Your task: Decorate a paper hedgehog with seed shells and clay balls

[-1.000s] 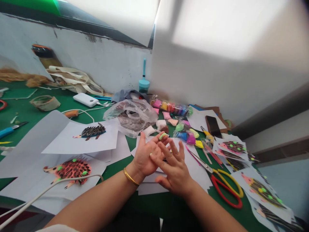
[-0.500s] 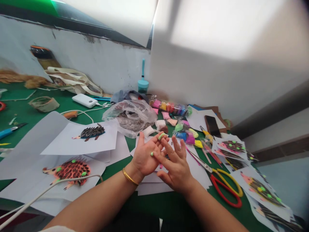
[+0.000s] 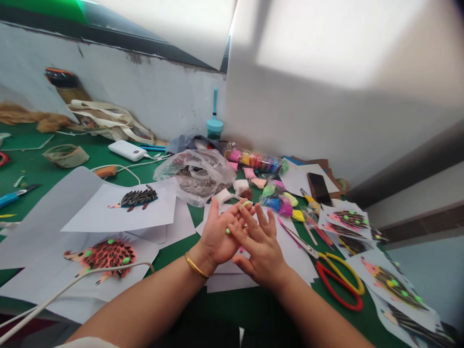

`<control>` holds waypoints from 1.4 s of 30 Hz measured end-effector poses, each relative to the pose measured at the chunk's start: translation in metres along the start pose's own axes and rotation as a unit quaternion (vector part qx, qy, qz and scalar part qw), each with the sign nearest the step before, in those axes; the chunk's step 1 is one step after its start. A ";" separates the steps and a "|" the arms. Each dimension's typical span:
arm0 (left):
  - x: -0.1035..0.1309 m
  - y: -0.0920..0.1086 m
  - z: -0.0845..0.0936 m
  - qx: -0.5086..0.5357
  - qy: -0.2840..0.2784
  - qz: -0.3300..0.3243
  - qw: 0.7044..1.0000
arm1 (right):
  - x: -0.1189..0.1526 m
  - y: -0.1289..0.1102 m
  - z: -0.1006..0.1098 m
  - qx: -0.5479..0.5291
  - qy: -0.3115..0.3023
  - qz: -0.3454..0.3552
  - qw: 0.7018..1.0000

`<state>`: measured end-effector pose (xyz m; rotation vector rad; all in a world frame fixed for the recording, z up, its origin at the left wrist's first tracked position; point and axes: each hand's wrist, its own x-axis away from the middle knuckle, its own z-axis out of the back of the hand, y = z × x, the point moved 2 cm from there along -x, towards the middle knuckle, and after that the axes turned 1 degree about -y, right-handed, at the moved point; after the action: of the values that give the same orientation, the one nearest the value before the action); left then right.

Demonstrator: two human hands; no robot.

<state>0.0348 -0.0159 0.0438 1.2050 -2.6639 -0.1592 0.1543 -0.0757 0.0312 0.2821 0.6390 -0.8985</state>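
My left hand (image 3: pixel 222 237) is palm up over white sheets of paper (image 3: pixel 290 263), its fingers spread. A small light green ball (image 3: pixel 227 231) rests on its palm, and a light green piece (image 3: pixel 246 203) lies at its fingertips. My right hand (image 3: pixel 264 246), palm down with fingers apart, overlaps the left one, its fingertips touching the left palm and fingers near the green ball. Part of a picture on the paper below shows between the hands, mostly hidden.
Left lie hedgehog pictures (image 3: pixel 112 256) with a white cable across one. Scissors (image 3: pixel 337 280) with red and yellow handles lie right, beside more hedgehog pictures (image 3: pixel 395 285). Behind are a plastic bag of seeds (image 3: pixel 199 176), coloured clay packets (image 3: pixel 277 203) and a phone (image 3: pixel 319 188).
My right hand has shifted slightly left and its fingers lie a little farther over the left hand. The left hand has barely moved.
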 end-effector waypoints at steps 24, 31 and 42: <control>-0.001 0.006 -0.001 0.014 -0.007 -0.013 1.000 | 0.001 0.000 0.002 -0.040 -0.002 0.003 0.999; 0.000 0.004 -0.001 0.011 -0.014 -0.006 1.000 | -0.001 -0.006 0.000 -0.040 0.001 0.018 0.999; 0.002 -0.018 0.001 0.014 -0.020 0.045 0.999 | -0.005 -0.007 0.002 -0.146 0.074 -0.068 0.984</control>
<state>0.0462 -0.0289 0.0395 1.0995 -2.7572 -0.1320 0.1473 -0.0775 0.0355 0.0424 0.9258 -0.9058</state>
